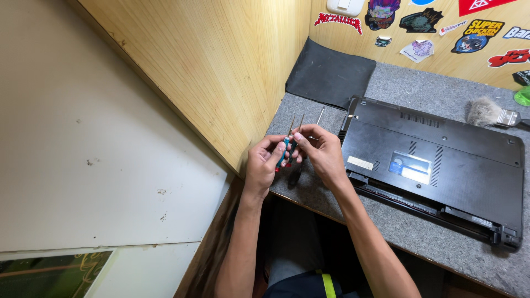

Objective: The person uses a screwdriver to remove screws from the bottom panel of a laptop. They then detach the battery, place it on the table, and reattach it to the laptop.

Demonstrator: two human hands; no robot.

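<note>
My left hand and my right hand meet over the left end of a grey felt-covered desk. Together they grip a small bunch of screwdrivers with blue, red and black handles, their thin metal shafts pointing up and away from me. One more thin shaft shows just behind my right hand. A black laptop lies upside down on the desk to the right of my hands, its underside with vents and a label facing up.
A wooden partition stands close on the left. A black mat leans at the back corner. A paintbrush lies behind the laptop. Stickers cover the wooden back wall. My legs are under the desk edge.
</note>
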